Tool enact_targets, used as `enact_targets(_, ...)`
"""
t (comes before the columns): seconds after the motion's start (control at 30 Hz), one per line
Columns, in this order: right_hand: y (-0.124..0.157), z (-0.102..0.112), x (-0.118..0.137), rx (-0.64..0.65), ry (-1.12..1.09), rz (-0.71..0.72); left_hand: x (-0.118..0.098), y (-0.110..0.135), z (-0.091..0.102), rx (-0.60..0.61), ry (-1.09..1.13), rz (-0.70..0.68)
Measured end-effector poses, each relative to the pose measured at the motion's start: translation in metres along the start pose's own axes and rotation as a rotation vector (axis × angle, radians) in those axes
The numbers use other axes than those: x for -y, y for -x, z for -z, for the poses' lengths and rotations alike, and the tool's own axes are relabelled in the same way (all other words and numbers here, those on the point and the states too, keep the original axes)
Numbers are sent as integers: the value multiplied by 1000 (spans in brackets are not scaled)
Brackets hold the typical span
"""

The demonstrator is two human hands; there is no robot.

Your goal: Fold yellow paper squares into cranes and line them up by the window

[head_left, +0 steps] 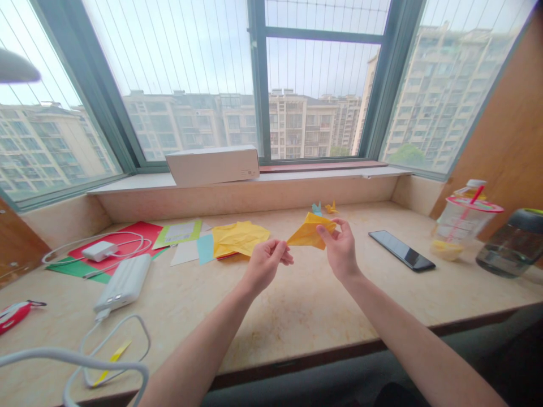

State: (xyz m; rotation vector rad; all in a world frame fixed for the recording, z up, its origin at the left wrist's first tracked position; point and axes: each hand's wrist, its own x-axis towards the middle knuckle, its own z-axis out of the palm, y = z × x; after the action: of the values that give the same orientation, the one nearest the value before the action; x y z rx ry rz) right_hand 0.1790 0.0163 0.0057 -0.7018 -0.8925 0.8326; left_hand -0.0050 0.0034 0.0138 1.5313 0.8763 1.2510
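A folded piece of yellow origami paper (309, 230) is held up above the desk between my two hands. My left hand (268, 261) pinches its pointed left corner between thumb and fingertips. On the other side, my right hand (340, 244) grips the wider end, with the thumb lying on the near face and the fingers behind. Part of the right end is hidden by that hand. Just behind the paper stand a small blue origami figure (317, 208) and a yellow one (331, 207). Left of my hands lies a creased yellow sheet (240, 238) on other papers.
To the right lie a phone (401, 250), a plastic cup with a red straw (456, 232) and a dark bottle (511, 243). At left are a power bank (124, 282), a white charger (100, 250) on coloured paper, and looping cables. A white box (213, 165) sits on the sill.
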Motion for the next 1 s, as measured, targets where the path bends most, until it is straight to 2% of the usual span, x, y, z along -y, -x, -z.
enact_targets(0.1, 0, 0, 1, 47, 6, -36, -1, 1, 1, 4, -23, 28)
enact_targets(0.2, 3, 0, 1, 178, 38, -101, -3, 3, 3, 20, -17, 50)
enact_targets(0.37, 13, -3, -1, 381, 68, -187, -3, 6, 0, 274, 17, 125)
enact_targets(0.43, 15, -4, -1, 407, 66, -183, -2, 7, -2, 312, 40, 139)
enact_targets(0.63, 14, -4, 4, 448, 63, -133, -1, 4, -2, 192, 178, 127)
enact_targets(0.8, 19, -5, 6, 557, 24, -229, -3, 3, -2, 130, 228, 95)
enact_targets(1.0, 19, -8, 1, 516, 15, -221, -4, 3, -4, 91, 224, 121)
